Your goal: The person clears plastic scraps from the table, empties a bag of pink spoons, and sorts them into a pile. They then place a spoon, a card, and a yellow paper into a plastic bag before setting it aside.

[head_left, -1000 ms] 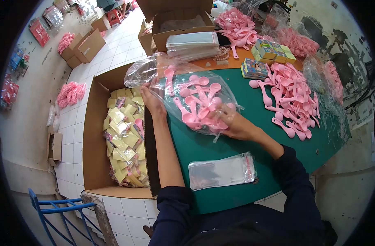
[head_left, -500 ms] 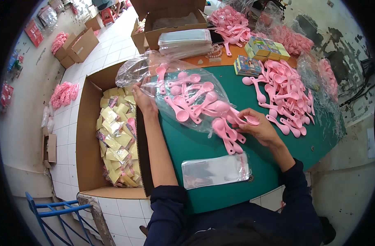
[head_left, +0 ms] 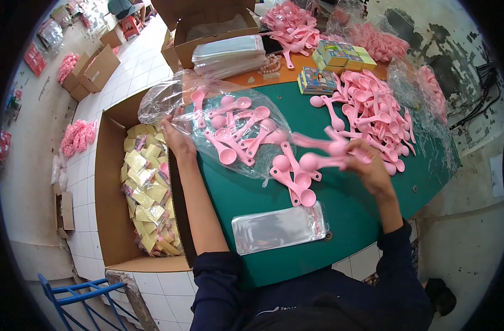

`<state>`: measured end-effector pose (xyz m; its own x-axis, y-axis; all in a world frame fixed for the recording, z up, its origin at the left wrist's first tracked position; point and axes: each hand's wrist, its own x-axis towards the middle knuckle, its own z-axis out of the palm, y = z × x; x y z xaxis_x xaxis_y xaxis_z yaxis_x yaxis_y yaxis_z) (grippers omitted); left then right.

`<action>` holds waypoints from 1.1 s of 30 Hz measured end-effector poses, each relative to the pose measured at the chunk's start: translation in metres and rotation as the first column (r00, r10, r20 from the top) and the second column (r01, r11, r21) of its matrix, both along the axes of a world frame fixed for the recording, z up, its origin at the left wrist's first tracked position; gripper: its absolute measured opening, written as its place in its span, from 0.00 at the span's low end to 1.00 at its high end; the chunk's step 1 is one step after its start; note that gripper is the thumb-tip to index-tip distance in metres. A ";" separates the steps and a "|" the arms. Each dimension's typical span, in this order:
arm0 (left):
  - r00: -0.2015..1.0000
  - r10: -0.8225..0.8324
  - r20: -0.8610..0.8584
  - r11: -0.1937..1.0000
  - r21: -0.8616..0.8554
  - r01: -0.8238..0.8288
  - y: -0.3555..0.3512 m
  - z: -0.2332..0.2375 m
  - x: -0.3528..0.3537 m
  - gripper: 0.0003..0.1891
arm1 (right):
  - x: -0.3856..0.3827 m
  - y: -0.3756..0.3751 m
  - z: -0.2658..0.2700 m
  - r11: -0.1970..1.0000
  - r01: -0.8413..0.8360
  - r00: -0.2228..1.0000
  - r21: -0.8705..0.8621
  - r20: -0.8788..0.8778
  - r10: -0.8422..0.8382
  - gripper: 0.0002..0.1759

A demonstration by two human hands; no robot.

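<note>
A clear plastic bag (head_left: 205, 157) with several pink measuring spoons (head_left: 246, 124) inside lies on the green table. My left hand (head_left: 179, 140) grips the bag's left edge, its fingers partly hidden behind the film. My right hand (head_left: 370, 168) is closed around a few pink spoons (head_left: 323, 160), which are smeared by motion and stick out leftward. Between my right hand and the bag's lower right edge, several loose spoons (head_left: 296, 179) rest on the table. A stack of clear plastic sleeves (head_left: 277, 229) lies nearest to me.
A large heap of pink spoons (head_left: 373, 110) sits on the right, beside small printed boxes (head_left: 316, 81). To the left stands a cardboard box (head_left: 113, 220) holding packed yellow-card packets (head_left: 150, 190). More sleeves (head_left: 230, 54) lie at the back by an open carton (head_left: 213, 33).
My right hand has moved right, away from the bag's edge, with spoons in it. My left hand stays on the bag. The whole view has shifted slightly.
</note>
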<state>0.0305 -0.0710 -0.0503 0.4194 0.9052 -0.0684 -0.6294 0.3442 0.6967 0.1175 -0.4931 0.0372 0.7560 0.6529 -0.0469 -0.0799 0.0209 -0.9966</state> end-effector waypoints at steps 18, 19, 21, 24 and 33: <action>0.999 -0.040 0.027 0.999 0.000 0.040 0.005 -0.005 -0.001 0.15 | -0.019 0.068 -0.036 0.836 0.089 0.685 -0.542 0.643 0.344 0.15; 0.998 -0.039 0.041 0.999 -0.010 0.039 0.005 -0.007 -0.001 0.15 | -0.012 0.064 -0.033 0.855 0.049 0.733 -0.516 0.601 0.320 0.15; 0.999 -0.036 0.026 0.999 -0.006 0.037 0.005 -0.007 0.000 0.15 | 0.012 0.050 -0.027 0.891 -0.028 0.817 -0.454 0.503 0.282 0.14; 0.999 -0.033 0.014 0.999 0.002 0.033 0.004 -0.005 -0.001 0.15 | 0.045 0.027 0.016 0.704 0.320 0.742 -0.634 0.630 0.231 0.20; 0.999 -0.035 0.029 0.999 -0.026 0.036 0.003 -0.005 0.000 0.15 | -0.044 0.079 -0.022 0.794 0.238 0.326 -0.560 0.816 0.478 0.34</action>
